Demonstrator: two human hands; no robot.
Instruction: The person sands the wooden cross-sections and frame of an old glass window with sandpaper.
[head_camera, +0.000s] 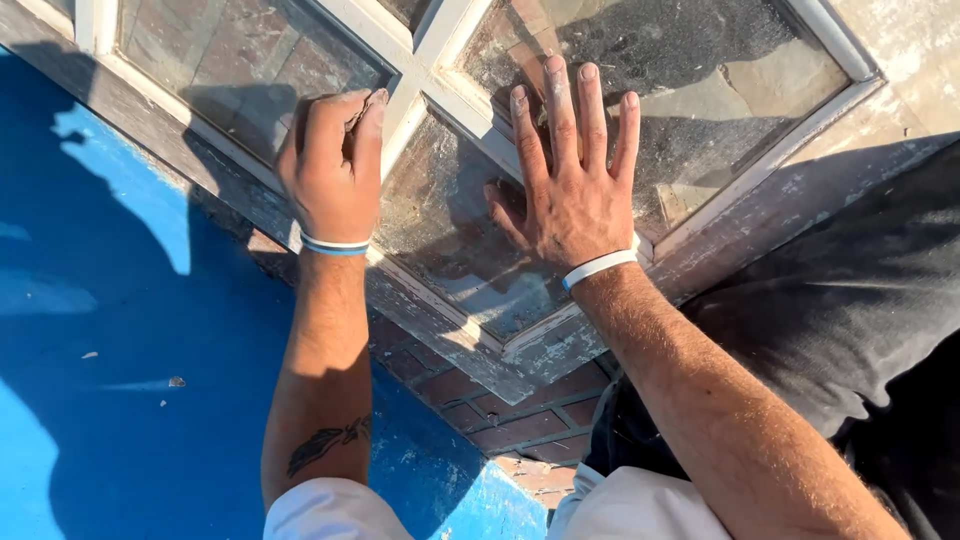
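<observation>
Outdoors, an old window frame (590, 340) lies flat: right hand (575, 200) spread wide on fragile glass (450, 230), left hand (335, 170) curled on a wooden bar (400, 125); likely heavy, best gripped by the frame.

Left hand (335, 165) and right hand (570, 190) press a window frame (440, 320).

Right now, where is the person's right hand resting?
In the head view, the right hand lies flat, fingers spread, on a glass pane of the old window frame, right of the fisted left hand.
</observation>
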